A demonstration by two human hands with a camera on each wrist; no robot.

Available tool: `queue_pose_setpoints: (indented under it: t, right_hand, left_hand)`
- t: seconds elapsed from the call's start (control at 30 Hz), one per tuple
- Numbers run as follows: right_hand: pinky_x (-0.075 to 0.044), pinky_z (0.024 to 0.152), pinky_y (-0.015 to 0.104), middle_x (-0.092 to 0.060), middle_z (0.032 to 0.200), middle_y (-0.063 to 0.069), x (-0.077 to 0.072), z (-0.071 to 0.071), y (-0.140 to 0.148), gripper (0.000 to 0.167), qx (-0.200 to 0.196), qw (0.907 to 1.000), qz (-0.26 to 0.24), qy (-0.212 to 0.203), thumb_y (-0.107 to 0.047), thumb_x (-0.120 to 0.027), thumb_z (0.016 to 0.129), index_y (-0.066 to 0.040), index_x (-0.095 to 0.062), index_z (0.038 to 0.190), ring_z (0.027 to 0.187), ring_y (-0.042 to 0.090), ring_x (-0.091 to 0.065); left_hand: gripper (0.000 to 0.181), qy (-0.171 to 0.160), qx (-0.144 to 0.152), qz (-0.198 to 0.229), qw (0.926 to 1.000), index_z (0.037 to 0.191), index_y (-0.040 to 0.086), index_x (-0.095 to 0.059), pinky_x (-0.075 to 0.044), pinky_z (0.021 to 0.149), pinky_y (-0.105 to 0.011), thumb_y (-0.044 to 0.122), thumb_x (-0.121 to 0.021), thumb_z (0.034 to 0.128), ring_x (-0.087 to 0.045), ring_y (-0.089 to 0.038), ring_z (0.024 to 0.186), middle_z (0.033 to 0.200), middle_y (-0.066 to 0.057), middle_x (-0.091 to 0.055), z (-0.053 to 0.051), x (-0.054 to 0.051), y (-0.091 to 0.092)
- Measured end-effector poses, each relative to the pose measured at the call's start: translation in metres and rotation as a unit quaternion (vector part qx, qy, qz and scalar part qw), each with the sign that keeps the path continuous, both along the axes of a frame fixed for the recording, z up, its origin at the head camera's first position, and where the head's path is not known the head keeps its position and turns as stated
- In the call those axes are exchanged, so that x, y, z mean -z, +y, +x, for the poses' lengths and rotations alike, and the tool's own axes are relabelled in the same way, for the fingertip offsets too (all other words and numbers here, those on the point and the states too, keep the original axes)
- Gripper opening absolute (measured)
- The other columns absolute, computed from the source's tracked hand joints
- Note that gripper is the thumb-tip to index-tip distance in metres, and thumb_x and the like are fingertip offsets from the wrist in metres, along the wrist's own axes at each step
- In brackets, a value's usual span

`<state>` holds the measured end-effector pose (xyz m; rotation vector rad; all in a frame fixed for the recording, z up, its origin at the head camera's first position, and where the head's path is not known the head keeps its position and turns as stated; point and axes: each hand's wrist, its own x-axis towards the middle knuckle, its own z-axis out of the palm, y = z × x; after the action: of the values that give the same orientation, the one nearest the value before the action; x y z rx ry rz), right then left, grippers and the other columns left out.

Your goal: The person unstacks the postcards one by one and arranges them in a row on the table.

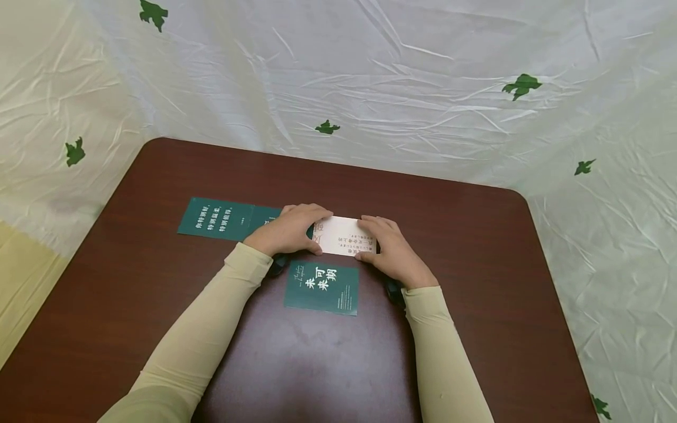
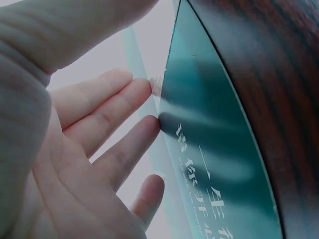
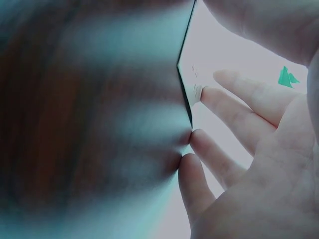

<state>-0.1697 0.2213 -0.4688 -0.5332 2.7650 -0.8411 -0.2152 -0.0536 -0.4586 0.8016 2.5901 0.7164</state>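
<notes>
In the head view a white card (image 1: 344, 236) with reddish print lies between both hands near the table's middle. My left hand (image 1: 288, 231) holds its left end, thumb at the near edge and fingers at the far edge. My right hand (image 1: 398, 254) holds the right end the same way. Under the left hand, a green card (image 1: 261, 216) with white characters is partly covered; the left wrist view shows the fingertips by a green card (image 2: 214, 144). In the right wrist view the fingertips (image 3: 199, 137) meet a card's edge.
Another green card (image 1: 214, 218) lies at the left, end to end with the partly covered one. Nearer to me lies a further green card (image 1: 322, 288) with large white characters. The brown table (image 1: 476, 352) is bordered by white cloth (image 1: 423, 117) bearing green leaf shapes.
</notes>
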Motion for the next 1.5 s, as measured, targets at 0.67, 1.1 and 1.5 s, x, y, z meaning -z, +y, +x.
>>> queue_pose_setpoints:
  t: [0.67,1.1,1.5]
  right_hand:
    - [-0.027,0.132,0.059,-0.043,0.172,0.010,0.000,0.001,-0.005,0.074,0.003,0.9996,0.028,0.010,-0.023,-0.083,0.096,-0.011,-0.050,0.161,0.163,0.042,-0.026]
    - [-0.030,0.131,0.058,-0.038,0.175,0.011,-0.004,0.005,-0.003,0.078,0.012,0.9999,0.008,0.001,-0.026,-0.084,0.096,-0.009,-0.048,0.163,0.163,0.039,-0.026]
    - [-0.044,0.123,0.057,-0.055,0.161,0.013,-0.021,0.063,-0.029,0.088,-0.040,0.9940,0.082,0.059,-0.045,-0.091,0.087,-0.011,-0.054,0.159,0.150,0.037,-0.050]
  left_hand:
    - [0.087,-0.001,-0.001,-0.002,1.0000,0.163,0.015,-0.049,-0.028,0.124,-0.054,0.033,-0.092,0.0886,-0.047,-0.027,0.153,0.165,-0.006,-0.052,0.000,-0.001,-0.004]
    - [0.090,-0.002,0.004,0.020,0.9998,0.164,0.014,-0.047,-0.028,0.126,-0.055,0.037,-0.090,0.0891,-0.045,-0.027,0.156,0.167,-0.006,-0.050,0.001,0.001,-0.002]
    - [0.091,0.065,0.031,0.027,0.9970,0.159,0.013,-0.054,-0.034,0.121,-0.056,0.044,-0.094,0.0836,-0.052,-0.027,0.149,0.159,-0.005,-0.058,0.063,0.001,-0.034]
